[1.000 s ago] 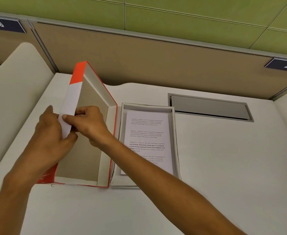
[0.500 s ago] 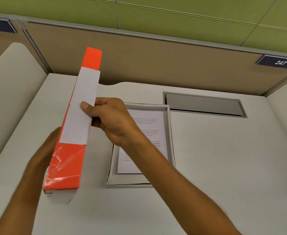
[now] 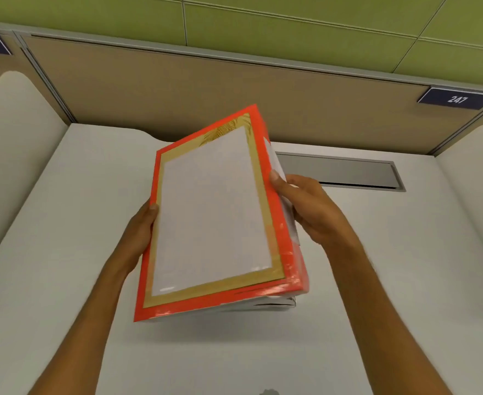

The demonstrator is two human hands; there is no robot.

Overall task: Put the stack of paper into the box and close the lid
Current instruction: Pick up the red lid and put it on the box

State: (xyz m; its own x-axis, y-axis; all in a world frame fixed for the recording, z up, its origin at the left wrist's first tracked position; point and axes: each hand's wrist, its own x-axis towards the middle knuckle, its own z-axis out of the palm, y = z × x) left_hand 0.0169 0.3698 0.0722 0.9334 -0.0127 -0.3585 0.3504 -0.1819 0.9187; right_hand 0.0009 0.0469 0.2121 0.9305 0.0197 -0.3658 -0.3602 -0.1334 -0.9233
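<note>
The orange lid, with a gold frame and a white panel on top, hangs tilted over the middle of the desk, its left side higher. My left hand grips its left edge. My right hand grips its right edge, thumb on top. Only a sliver of the white box shows under the lid's lower right corner. The stack of paper inside is hidden by the lid.
A grey cable hatch is set into the white desk behind my right hand. A tan partition closes the back, and rounded white dividers stand at both sides.
The lid was standing on edge left of the open box; both hands have turned it top side up and swung it right, over the box, covering the paper.
</note>
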